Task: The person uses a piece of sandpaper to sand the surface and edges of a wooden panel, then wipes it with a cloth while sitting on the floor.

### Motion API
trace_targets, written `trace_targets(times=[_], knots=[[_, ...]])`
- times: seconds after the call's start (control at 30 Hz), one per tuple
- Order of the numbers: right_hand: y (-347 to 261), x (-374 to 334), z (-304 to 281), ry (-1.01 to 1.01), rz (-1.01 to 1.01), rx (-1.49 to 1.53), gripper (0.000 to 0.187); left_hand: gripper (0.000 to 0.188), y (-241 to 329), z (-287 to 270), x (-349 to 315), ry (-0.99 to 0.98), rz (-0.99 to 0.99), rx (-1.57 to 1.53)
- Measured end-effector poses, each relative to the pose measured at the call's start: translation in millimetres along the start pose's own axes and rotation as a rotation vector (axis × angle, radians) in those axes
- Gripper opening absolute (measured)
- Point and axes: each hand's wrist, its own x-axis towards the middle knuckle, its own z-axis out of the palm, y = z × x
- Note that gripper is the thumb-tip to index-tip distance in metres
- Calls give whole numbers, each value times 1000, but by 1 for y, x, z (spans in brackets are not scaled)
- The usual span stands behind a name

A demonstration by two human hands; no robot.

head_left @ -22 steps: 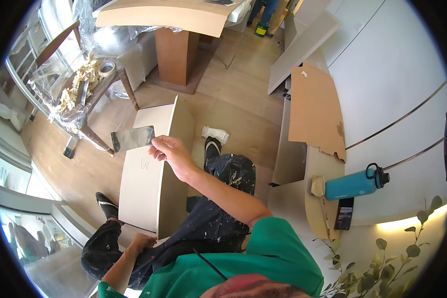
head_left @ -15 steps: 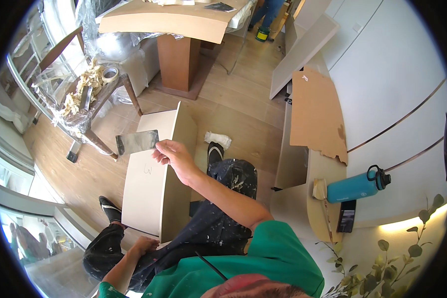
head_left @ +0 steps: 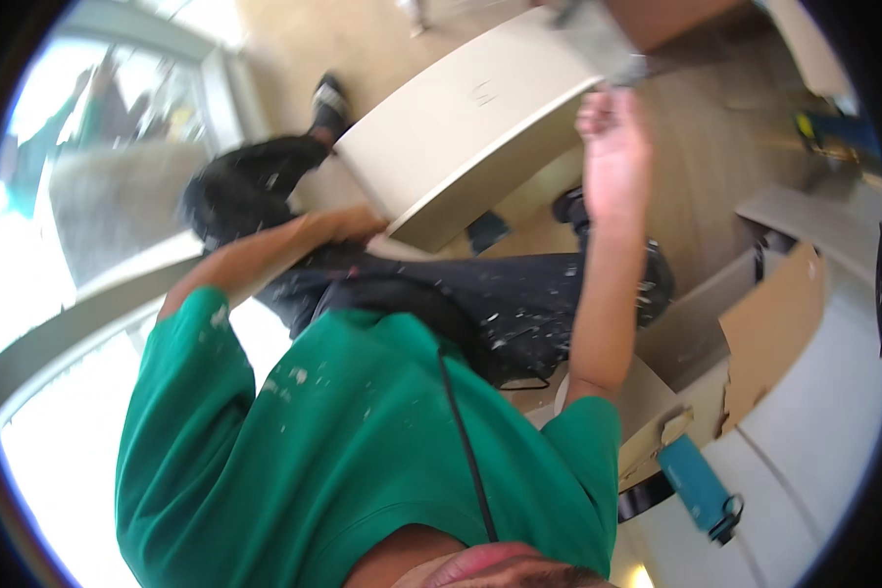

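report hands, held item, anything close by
Right hand: holding grey flat sheet, blurred, at far end of pale box. Left hand: by box's near corner, contact unclear. Teal bottle: lower right, clear of both hands.

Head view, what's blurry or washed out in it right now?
Head view, top: the right hand and its grey plate are smeared by blur; head view, left: parts glare to plain white; head view, middle: the green shirt looks sharper; head view, rim: corners fall to black.

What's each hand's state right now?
Left hand: by the near corner of the beige box-like piece; can't tell if it's gripping.
Right hand: closed, holding a thin grey plate.
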Motion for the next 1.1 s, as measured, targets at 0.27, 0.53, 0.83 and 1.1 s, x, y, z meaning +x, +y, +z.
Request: trace_targets(times=[0.27,0.53,0.83,1.1], knots=[[-8,-2,-2,-51,-8,-138,32,31,35,-5,-27,281,-581,-985],[-6,4,2,-61,4,-162,32,26,34,-6,-22,246,-532,-962],[-8,5,-8,-145,55,-34,32,17,38,-1,-11,298,-461,-731],[-6,-2,-3,-89,27,-138,32,16,45,0,-9,273,-548,-674]])
